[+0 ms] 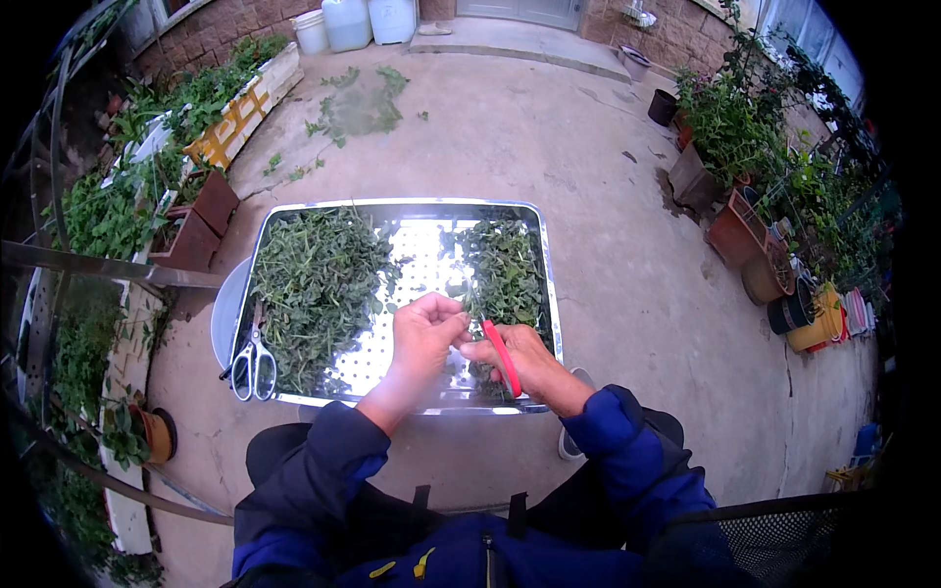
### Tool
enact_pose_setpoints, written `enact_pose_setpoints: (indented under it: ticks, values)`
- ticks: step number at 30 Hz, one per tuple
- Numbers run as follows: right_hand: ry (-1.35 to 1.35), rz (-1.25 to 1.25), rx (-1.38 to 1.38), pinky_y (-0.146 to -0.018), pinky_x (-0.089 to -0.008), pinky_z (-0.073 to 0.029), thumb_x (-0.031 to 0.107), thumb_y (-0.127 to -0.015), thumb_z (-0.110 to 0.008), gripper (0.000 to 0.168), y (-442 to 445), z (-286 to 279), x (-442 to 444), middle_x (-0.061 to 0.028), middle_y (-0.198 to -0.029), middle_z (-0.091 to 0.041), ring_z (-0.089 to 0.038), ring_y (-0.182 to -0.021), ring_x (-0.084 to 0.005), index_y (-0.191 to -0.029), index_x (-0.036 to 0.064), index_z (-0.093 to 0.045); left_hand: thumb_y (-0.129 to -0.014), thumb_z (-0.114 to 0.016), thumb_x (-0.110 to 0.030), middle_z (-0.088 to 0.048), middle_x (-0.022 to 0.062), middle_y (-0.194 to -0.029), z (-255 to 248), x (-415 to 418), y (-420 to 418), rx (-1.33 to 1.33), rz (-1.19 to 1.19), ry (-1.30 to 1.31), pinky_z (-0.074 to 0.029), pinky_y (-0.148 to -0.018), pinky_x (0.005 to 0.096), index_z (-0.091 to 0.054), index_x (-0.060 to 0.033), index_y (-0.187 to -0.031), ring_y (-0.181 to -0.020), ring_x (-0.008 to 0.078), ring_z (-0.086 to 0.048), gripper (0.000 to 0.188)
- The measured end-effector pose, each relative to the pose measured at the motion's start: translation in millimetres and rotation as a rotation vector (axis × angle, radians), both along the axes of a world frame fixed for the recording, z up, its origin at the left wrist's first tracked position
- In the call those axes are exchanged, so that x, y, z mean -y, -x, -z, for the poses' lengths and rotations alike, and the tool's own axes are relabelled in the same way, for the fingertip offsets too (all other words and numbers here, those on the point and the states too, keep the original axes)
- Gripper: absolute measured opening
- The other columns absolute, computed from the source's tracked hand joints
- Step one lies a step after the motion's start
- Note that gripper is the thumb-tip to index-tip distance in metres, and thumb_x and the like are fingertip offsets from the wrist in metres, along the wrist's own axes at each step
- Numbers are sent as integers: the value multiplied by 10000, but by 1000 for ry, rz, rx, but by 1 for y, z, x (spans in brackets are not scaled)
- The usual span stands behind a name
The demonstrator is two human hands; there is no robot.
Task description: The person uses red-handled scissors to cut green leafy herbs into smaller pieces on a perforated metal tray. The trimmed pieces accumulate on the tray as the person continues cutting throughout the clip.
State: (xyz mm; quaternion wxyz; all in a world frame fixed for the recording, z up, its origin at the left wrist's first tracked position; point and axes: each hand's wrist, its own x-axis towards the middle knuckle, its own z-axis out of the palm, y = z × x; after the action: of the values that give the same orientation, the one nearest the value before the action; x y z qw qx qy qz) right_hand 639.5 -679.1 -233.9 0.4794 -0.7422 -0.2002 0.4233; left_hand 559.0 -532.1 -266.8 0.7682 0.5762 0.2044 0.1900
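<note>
A perforated metal tray (555, 316) lies before me, with a large heap of cut green leaves (316, 279) on its left side and a smaller heap (507, 264) on its right. Over the middle of the tray, my left hand (426, 331) pinches a small leafy sprig (470, 298) between thumb and fingers. My right hand (526, 360) is closed around red-handled scissors (503, 356), close beside the left fingertips; their blades are hard to make out. A second pair of scissors with pale handles (253, 367) rests at the tray's lower left corner.
A pale round basin (229, 312) shows under the tray's left edge. Planters (195, 235) line the left, and pots (735, 228) stand along the right. Loose greens (360, 106) lie on the concrete ahead, near white plastic containers (345, 26) by the wall.
</note>
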Motion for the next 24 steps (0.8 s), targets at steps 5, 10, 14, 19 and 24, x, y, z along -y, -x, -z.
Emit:
enact_pose_setpoints:
  ticks: [5,10,14,19,24]
  values:
    - [13,10,89,-525,-318,-459,403,-792,-718,450,3,12,0,-92,-601,-611,-607,-545,-171,-774,-45,-680,-843,-650,60,-655,84,-726,5,4,-2,6,-5,23,-519,-532,248,-618,30,-880,-606,136,-649,57]
    - [81,-52,216,-554,-361,-467,416,-771,-700,440,1,27,-1,-115,-589,-624,-617,-551,-216,-747,-24,-695,-847,-648,56,-654,96,-732,8,3,-4,-19,-3,56,-536,-510,262,-612,37,-883,-606,150,-657,55]
    - [150,-48,229,-568,-377,-468,416,-770,-706,432,1,31,2,-128,-613,-641,-617,-552,-238,-755,-16,-703,-847,-653,51,-654,93,-737,14,-5,-5,-21,-44,16,-542,-510,260,-614,30,-880,-601,147,-654,55]
    - [52,88,151,-567,-377,-464,397,-773,-758,447,-8,14,9,-99,-642,-636,-598,-563,-211,-815,-42,-683,-847,-654,48,-655,92,-746,7,-20,-3,-22,-129,2,-542,-508,256,-610,19,-863,-615,144,-652,55]
    - [39,-46,176,-622,-347,-464,424,-761,-773,484,-2,-1,12,-98,-678,-614,-587,-657,-173,-790,-42,-642,-852,-647,45,-653,91,-754,1,-19,-2,-17,-143,-18,-549,-514,259,-606,20,-864,-633,144,-653,50]
